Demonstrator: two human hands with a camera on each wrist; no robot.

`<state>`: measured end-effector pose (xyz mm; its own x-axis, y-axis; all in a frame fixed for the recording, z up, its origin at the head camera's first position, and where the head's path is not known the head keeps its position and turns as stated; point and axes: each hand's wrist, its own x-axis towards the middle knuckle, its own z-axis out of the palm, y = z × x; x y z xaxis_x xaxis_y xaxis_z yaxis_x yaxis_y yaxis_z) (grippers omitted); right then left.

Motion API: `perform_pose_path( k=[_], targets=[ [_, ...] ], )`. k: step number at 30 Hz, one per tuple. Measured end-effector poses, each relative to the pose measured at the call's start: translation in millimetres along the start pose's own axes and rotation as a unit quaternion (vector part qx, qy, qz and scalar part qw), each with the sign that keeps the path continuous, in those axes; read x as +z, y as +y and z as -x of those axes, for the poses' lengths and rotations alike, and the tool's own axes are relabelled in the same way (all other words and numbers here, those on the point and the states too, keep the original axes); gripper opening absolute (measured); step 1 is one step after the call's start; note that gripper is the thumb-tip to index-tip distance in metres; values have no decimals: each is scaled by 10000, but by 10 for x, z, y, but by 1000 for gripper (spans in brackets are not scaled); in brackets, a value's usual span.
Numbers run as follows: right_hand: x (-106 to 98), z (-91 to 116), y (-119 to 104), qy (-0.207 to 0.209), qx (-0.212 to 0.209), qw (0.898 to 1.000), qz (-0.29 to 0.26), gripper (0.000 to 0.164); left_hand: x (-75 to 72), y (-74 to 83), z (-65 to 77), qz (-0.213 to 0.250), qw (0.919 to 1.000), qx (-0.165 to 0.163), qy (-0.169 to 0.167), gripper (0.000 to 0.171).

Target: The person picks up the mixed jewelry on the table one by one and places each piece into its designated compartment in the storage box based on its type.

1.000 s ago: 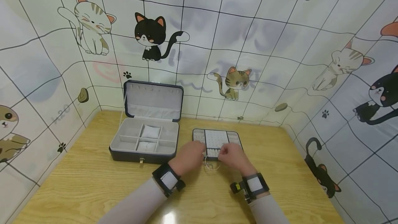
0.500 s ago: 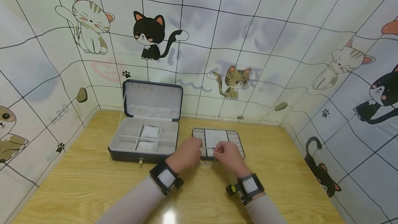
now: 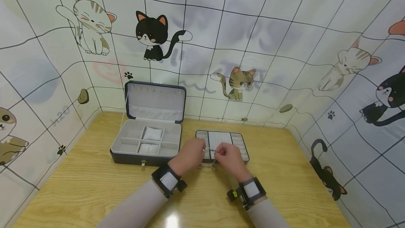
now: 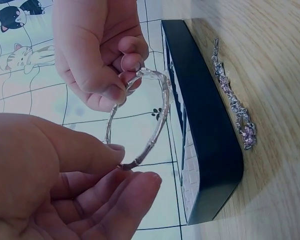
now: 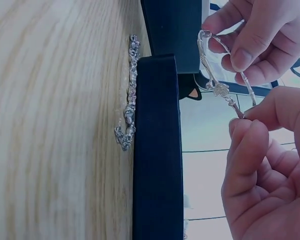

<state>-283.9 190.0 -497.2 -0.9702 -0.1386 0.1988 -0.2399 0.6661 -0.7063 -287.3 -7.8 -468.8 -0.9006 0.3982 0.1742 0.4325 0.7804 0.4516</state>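
A thin silver bangle with knobbly, bamboo-like joints (image 4: pixel 162 115) is held up between both hands. My left hand (image 3: pixel 189 156) pinches one side of it between thumb and fingers; my right hand (image 3: pixel 231 158) pinches the opposite side. Both are just above the front edge of a shallow jewelry tray (image 3: pixel 220 137) with a dark rim and pale lining. On the table, right along the tray's front wall, lies a silver chain-like bracelet with pinkish stones (image 4: pixel 233 100). The right wrist view shows a small decorative piece on the bangle (image 5: pixel 220 90).
A dark jewelry box (image 3: pixel 126 158) stands open to the left, its lid raised against the back. Two small cushions (image 3: pixel 153 134) sit in its middle compartments. The wooden table (image 3: pixel 202 203) is enclosed by a cat-patterned cloth (image 3: pixel 202 45) at the back and sides.
The bangle, which hung low before the tray, has been lifted and turned over the tray's front edge. Both hands have shifted slightly left, the right one more. The bracelet on the table now shows.
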Motion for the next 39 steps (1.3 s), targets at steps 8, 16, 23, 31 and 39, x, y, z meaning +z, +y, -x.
perform_pose_path(
  k=[8, 16, 23, 31, 39],
  targets=[
    [40, 1, 7, 52, -9, 9999, -159, 5, -8, 5, -1, -8, 9999, -154, -7, 5],
    [77, 10, -7, 98, 28, 9992, -387, 4, -34, 0, 9, 159, 9996, -225, 43, 4],
    [128, 7, 7, 33, 62, 9972, -751, 5, -86, -68, 3, 186, 9995, -84, 249, 6],
    [156, 18, 4, -182, -81, 9982, -564, 5, -240, -153, -11, -67, 9977, -168, 648, 9],
    [174, 42, 2, -893, -386, 9951, -187, 7, -474, -288, 2, -130, 9947, -564, 850, 7]
  ],
)
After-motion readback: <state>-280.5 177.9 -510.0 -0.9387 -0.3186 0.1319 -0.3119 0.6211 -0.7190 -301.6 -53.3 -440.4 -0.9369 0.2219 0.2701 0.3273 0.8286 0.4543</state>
